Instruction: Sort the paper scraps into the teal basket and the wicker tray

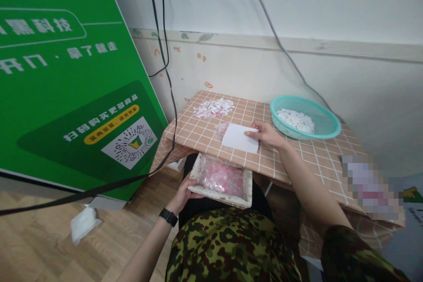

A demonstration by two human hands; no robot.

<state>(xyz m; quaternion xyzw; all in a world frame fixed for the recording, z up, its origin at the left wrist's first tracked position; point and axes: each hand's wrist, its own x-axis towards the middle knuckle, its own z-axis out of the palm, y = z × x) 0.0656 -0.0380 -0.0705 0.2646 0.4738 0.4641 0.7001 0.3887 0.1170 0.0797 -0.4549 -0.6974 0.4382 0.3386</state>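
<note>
My left hand [185, 191] grips the left side of a whitish rectangular basket [246, 185], which is tilted just under the table's front edge. Inside the basket lie pink and white bits under shiny clear plastic [220, 176]. My right hand [264, 134] pinches the right edge of a white sheet of paper [239, 139] held at the tabletop. Left of the sheet, partly covered by it, is a small patch of pinkish-white bits [221, 130]. Farther back sits a heap of white and pink paper scraps [214, 108].
On the checked tablecloth [251, 110], a turquoise plastic basket [327, 130] holds white scraps [295, 120]. A blurred-out item [370, 187] lies at the table's right end. A green cabinet [76, 97] stands left, with a black cable [170, 83] hanging before it. A white plastic bag [85, 224] lies on the floor.
</note>
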